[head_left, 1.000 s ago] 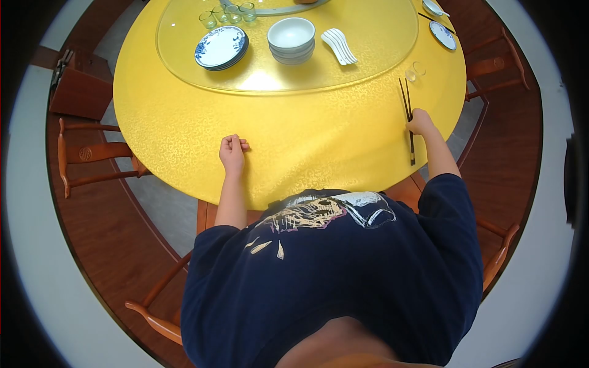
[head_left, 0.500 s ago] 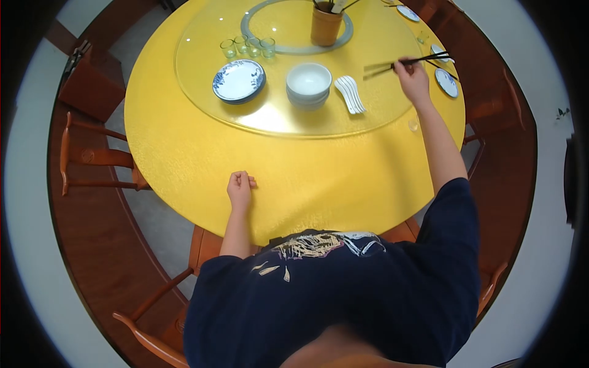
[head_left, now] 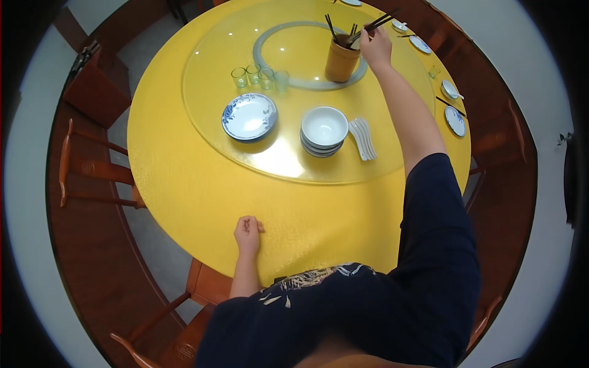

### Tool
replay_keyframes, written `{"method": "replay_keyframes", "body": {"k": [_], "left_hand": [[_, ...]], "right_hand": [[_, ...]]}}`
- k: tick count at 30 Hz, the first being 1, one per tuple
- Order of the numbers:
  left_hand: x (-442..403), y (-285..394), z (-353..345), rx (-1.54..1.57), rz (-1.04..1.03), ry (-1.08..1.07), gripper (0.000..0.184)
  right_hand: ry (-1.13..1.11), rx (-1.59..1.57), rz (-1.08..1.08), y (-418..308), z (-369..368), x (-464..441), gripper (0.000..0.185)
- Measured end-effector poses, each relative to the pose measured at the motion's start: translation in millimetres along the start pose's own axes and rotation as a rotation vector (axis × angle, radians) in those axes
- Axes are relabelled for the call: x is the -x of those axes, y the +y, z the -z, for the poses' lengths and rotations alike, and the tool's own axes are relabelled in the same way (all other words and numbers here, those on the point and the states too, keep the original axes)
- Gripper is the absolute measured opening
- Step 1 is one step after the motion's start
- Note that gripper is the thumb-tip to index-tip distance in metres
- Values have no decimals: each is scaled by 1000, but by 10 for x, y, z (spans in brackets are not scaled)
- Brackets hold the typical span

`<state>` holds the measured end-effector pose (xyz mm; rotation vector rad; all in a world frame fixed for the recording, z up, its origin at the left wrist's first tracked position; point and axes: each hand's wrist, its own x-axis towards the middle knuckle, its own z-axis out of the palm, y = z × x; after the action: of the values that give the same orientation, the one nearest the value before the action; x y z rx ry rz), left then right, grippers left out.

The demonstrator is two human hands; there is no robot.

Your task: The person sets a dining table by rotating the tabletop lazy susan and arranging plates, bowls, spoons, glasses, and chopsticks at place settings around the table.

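My right hand (head_left: 376,48) is stretched far forward, fingers closed around black chopsticks (head_left: 383,19). These slant down to the left, with their lower ends at the mouth of a brown cylindrical holder (head_left: 342,63). Several other dark chopsticks (head_left: 330,27) stand in that holder, which sits on the glass turntable (head_left: 208,116). My left hand (head_left: 247,233) rests on the yellow tablecloth near my body, its fingers curled shut with nothing visible in them.
On the turntable stand several green-tinted glasses (head_left: 253,76), stacked blue-and-white plates (head_left: 250,116), stacked white bowls (head_left: 324,129) and nested white spoons (head_left: 363,140). Place settings with a plate (head_left: 455,121), a bowl (head_left: 450,90) and chopsticks line the right edge. Wooden chairs (head_left: 98,162) surround the table.
My right hand has moved forward and left with the chopsticks, from above the turntable's right side to the holder. My view has tilted, so the tableware appears lower. My left hand stays curled on the table.
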<state>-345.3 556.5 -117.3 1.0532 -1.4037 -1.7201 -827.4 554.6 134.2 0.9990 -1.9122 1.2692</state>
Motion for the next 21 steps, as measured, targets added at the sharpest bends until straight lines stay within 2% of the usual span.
{"method": "replay_keyframes", "body": {"k": [3, 6, 9, 15, 21], "left_hand": [[9, 20, -12, -21, -17, 4, 10], [16, 31, -28, -36, -7, 11, 8], [17, 55, -47, -43, 15, 31, 8], [22, 34, -46, -26, -9, 24, 8], [19, 13, -32, -9, -15, 39, 8]], "right_hand": [[-92, 110, -84, 94, -177, -9, 13], [-122, 225, -37, 234, -337, -15, 14], [-124, 223, -92, 212, -387, -31, 14], [17, 103, 20, 157, -409, -118, 13], [-24, 231, -128, 259, -484, -22, 18]]}}
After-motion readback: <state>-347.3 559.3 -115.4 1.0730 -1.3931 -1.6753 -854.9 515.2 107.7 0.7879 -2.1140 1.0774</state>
